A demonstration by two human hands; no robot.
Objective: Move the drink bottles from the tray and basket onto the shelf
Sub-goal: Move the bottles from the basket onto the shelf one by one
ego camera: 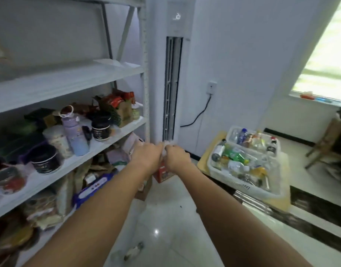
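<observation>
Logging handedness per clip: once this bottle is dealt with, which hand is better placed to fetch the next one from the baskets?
Probably the right hand: the white baskets of bottles lie on its side. The left hand is nearer the shelf. Both now hold a red-labelled bottle.

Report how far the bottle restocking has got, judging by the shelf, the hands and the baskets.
Done: unclear; the white metal shelf holds a lilac flask and black tubs, but no obvious drink bottles. In hand: left hand and right hand together grip a red-labelled item, its top hidden. Left: both white plastic baskets on the yellow tray are full of bottles.
</observation>
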